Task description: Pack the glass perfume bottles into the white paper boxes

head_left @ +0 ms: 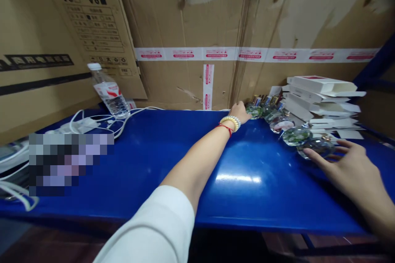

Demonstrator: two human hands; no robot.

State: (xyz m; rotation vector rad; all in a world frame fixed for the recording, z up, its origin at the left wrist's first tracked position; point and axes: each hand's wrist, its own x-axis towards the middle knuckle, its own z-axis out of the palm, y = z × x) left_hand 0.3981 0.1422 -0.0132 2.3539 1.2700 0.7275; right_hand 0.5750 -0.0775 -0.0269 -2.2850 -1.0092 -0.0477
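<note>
A row of glass perfume bottles runs from the back of the blue table toward the right front. At its far end, my left hand (240, 113) is beside a bottle with greenery inside (254, 109); its fingers are curled, and what they hold, if anything, is hidden. My right hand (354, 166) has its thumb and fingers around the nearest perfume bottle (317, 146), which stays in line on the table. Between the two hands stand a pinkish bottle (281, 125) and another greenish one (296, 135). A bead bracelet (232, 122) and a red cord circle my left wrist.
Flattened white boxes (321, 94) are stacked behind the bottles on the right. A tilted water bottle (109, 92), white cables (135, 111) and a blurred-out patch occupy the left of the blue table (154, 160). Large cardboard sheets (185, 20) wall off the back.
</note>
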